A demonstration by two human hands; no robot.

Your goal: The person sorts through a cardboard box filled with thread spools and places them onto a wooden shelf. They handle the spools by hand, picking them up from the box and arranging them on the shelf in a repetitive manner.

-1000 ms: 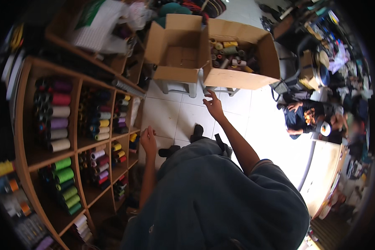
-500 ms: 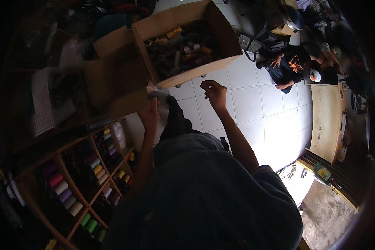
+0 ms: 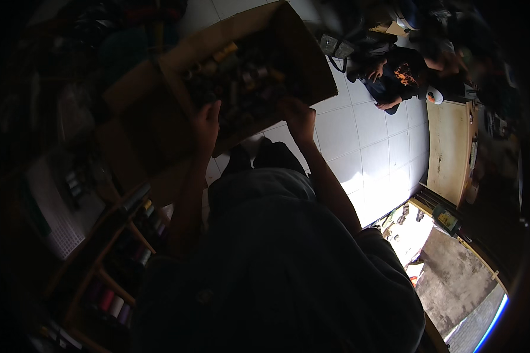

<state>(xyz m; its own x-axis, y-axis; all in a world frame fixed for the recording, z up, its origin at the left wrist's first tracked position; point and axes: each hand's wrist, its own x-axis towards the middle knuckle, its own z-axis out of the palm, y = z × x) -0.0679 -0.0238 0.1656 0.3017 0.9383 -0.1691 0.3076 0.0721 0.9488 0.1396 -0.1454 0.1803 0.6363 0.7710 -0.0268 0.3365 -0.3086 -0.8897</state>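
An open cardboard box (image 3: 247, 26) stands in front of me, its inside in deep shadow. Several thread spools (image 3: 224, 52) lie jumbled in it, some yellow, others dark or pale. My left hand (image 3: 206, 125) is closed at the box's near left side, thumb uppermost. At the near wall, my right hand (image 3: 300, 122) is bent over the rim with its fingers curled inward. Shadow partly hides the fingertips of both hands. No spool shows in either hand.
Wooden shelves with thread cones (image 3: 107, 300) stand at my lower left. White floor tiles (image 3: 350, 126) stretch to the right. A seated person in dark clothes (image 3: 400, 73) is at the upper right, by a pale wooden board (image 3: 447, 150). A doorway opens at the lower right.
Both hands have moved from just short of the box onto its near side and rim. The view has shifted, bringing the box closer to me and showing less of the shelves.
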